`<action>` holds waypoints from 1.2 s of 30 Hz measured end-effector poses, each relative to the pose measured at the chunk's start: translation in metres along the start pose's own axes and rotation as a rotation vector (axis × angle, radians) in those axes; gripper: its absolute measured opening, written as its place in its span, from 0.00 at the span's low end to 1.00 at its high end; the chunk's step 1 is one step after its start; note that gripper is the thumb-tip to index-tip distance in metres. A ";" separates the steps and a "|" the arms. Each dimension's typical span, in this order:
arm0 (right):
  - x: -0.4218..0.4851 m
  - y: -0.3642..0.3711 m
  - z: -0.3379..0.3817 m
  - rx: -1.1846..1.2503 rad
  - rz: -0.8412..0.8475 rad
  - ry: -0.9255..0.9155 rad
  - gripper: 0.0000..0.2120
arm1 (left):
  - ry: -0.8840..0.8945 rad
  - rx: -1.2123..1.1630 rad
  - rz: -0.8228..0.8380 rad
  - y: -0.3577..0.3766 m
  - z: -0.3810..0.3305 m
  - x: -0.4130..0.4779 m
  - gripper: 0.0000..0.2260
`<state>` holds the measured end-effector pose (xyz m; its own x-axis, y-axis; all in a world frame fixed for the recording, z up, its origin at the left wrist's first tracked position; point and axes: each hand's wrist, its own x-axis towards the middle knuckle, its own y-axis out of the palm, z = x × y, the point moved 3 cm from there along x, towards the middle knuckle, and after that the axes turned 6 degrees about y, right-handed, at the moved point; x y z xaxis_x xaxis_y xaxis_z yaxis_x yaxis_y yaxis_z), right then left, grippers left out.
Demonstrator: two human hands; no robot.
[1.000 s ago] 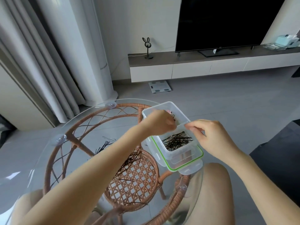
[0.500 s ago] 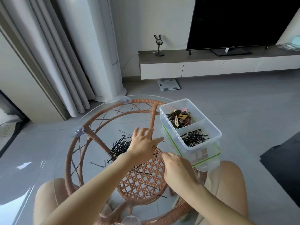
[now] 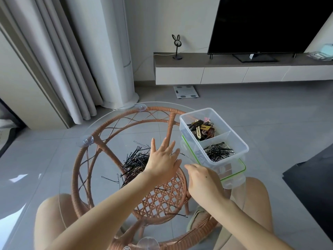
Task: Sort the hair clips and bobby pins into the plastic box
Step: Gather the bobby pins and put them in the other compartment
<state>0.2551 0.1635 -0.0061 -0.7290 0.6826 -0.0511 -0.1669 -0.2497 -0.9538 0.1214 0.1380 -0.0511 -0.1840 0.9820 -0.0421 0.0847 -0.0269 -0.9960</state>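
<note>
Divided clear box (image 3: 241, 141) — clips (image 3: 201, 129) behind, pins (image 3: 217, 152) in front.

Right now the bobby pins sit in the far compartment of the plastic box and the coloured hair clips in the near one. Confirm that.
Not right: it is the other way round. In the head view the black bobby pins lie in the near compartment of the plastic box, and the coloured hair clips in the far one.

Both hands have left the plastic box (image 3: 241, 141) at two o'clock; the left hand (image 3: 163, 162) spreads flat over the loose bobby pins (image 3: 135, 159), the right hand (image 3: 202, 181) curled alongside
</note>
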 end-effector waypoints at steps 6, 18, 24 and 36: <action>0.000 0.003 -0.004 -0.003 -0.010 0.005 0.19 | 0.017 0.014 0.000 0.002 -0.004 -0.004 0.21; -0.013 0.033 -0.004 0.048 -0.202 -0.151 0.11 | 0.200 0.094 -0.079 -0.015 0.053 -0.052 0.27; -0.032 0.071 -0.003 -0.055 0.032 -0.363 0.42 | -0.109 -0.254 -0.161 -0.011 0.106 -0.066 0.34; 0.025 0.077 0.033 -0.064 0.079 -0.213 0.52 | -0.176 -0.606 -0.154 0.005 0.088 -0.034 0.21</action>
<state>0.2023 0.1384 -0.0705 -0.8627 0.5009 -0.0692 -0.0664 -0.2479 -0.9665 0.0421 0.0876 -0.0614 -0.3915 0.9195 0.0340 0.5728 0.2724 -0.7731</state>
